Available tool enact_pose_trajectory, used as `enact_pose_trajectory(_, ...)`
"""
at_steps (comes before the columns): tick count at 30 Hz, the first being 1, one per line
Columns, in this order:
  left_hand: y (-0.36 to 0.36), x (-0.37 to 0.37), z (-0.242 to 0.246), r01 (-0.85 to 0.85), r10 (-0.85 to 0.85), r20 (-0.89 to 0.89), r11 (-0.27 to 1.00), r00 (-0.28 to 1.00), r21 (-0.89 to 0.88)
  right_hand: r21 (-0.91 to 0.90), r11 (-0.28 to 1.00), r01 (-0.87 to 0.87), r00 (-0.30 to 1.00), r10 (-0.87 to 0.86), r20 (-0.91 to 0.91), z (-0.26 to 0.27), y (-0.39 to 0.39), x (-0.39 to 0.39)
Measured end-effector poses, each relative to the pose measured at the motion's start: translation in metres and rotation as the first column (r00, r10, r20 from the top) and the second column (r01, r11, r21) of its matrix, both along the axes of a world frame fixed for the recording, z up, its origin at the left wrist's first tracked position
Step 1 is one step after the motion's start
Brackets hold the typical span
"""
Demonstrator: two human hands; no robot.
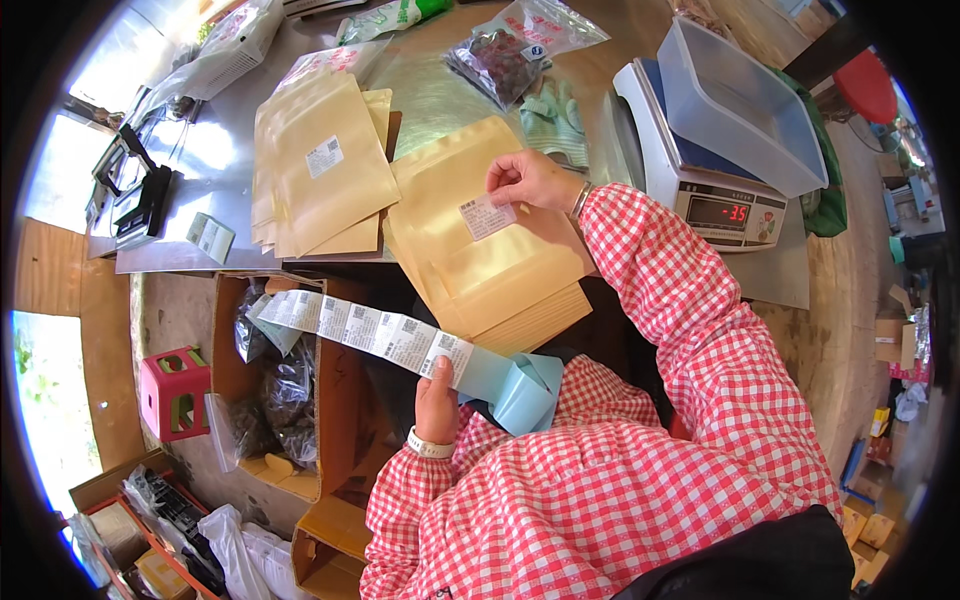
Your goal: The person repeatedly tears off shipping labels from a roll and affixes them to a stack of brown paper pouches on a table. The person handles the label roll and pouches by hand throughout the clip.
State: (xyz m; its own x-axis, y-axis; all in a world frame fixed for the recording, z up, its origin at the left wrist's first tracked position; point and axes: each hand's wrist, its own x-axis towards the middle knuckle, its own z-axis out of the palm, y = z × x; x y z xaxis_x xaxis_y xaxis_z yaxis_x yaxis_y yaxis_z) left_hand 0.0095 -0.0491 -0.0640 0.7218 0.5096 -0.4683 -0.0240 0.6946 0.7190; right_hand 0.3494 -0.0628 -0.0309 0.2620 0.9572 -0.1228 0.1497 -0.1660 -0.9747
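Observation:
Between the thumb and fingers of my right hand [531, 180] is a white printed label [486, 216], held at its upper right corner. It lies over the top pouch of a stack of gold-brown pouches [480, 289]; whether it is stuck down I cannot tell. My left hand [437, 401] pinches a strip of printed labels [382, 336] with its thumb on top. Bare blue backing paper [525, 390] curls from that strip toward my lap. Left of the stack lies a second pile of pouches [330, 180], the top one bearing a label [325, 156].
A digital scale [701, 202] carries a clear plastic bin [739, 112] at right. Beyond the pouches lie a striped glove [555, 124] and a bag of dark dried pieces [499, 64]. Below the metal table's edge stand an open carton [337, 420] with filled bags and a pink stool [172, 394].

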Motion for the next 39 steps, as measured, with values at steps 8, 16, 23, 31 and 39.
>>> enact_pose_trajectory(8, 0.001, 0.0, 0.001, 0.015, -0.015, 0.01, 1.0, 1.0, 0.016, 0.023, 0.999, 0.03, 0.999, -0.031, 0.034, -0.01, 0.001, 0.001)
enact_pose_trajectory(16, 0.0, 0.002, 0.008, 0.03, -0.028, -0.024, 0.998, 0.999, 0.063, 0.051, 0.998, 0.046, 0.99, -0.052, 0.127, -0.014, 0.002, -0.003)
enact_pose_trajectory(23, -0.001, 0.001, 0.006, 0.011, -0.01, -0.016, 0.998, 1.0, 0.056, 0.139, 0.985, 0.098, 0.945, -0.136, 0.298, -0.012, -0.004, -0.017)
enact_pose_trajectory(31, -0.002, -0.001, 0.004, -0.007, 0.007, -0.025, 1.0, 1.0, 0.008, 0.262, 0.962, 0.076, 0.671, -0.244, 0.7, -0.015, -0.013, -0.05)
enact_pose_trajectory(39, -0.001, -0.006, -0.001, -0.031, 0.031, 0.009, 0.999, 0.999, 0.023, 0.213, 0.977, -0.024, 0.539, -0.167, 0.826, -0.003, -0.034, -0.064)
